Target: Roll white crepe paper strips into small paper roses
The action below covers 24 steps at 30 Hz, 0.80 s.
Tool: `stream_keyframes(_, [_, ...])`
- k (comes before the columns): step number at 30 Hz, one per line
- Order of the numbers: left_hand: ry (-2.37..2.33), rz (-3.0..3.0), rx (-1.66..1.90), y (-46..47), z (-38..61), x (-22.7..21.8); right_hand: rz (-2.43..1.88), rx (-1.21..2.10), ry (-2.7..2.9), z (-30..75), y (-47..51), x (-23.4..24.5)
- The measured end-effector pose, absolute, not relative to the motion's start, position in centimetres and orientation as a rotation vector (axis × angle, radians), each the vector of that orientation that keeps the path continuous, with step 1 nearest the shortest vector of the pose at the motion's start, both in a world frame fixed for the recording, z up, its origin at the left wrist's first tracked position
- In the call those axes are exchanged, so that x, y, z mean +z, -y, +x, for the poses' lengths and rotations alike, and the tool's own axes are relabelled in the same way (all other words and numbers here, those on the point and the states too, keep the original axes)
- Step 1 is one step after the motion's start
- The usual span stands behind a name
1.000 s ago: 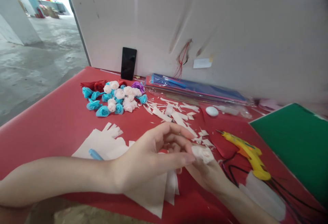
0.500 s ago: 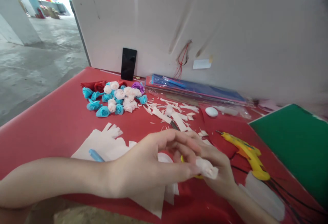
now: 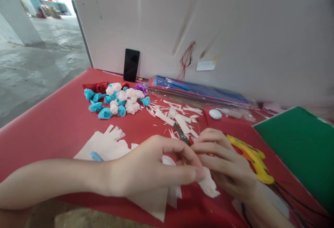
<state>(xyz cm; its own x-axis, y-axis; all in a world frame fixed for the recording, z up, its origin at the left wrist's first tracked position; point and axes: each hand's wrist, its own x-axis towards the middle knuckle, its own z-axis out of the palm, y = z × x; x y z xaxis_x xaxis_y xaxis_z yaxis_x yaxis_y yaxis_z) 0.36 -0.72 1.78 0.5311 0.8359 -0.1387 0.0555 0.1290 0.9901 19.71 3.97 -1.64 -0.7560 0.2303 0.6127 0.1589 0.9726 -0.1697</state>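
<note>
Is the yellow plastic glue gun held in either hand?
No, the yellow plastic glue gun lies on the red table beside the right hand, while the left hand pinches a small white papery piece.

Bright upper-left glare, soft blur

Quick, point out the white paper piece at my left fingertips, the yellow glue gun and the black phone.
White paper piece [image 3: 209,186]: head view, middle of its visible part.
Yellow glue gun [image 3: 256,156]: head view, on its body.
Black phone [image 3: 131,65]: head view, middle of its screen.
</note>
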Motion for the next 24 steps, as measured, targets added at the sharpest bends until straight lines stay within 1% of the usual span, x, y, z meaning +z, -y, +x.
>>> stream_keyframes(6, [-0.892,1.344,0.652,0.70,0.34,1.67,-0.283,0.192,2.449,19.73,-4.06,-2.67])
stream_keyframes(18, [-0.827,1.240,0.638,0.98,0.30,2.04,-0.259,0.269,2.479,19.42,-3.95,-2.19])
stream_keyframes(24, [-0.857,1.291,0.602,0.93,0.15,1.96,-0.270,0.375,2.516,19.61,-3.86,-2.05])
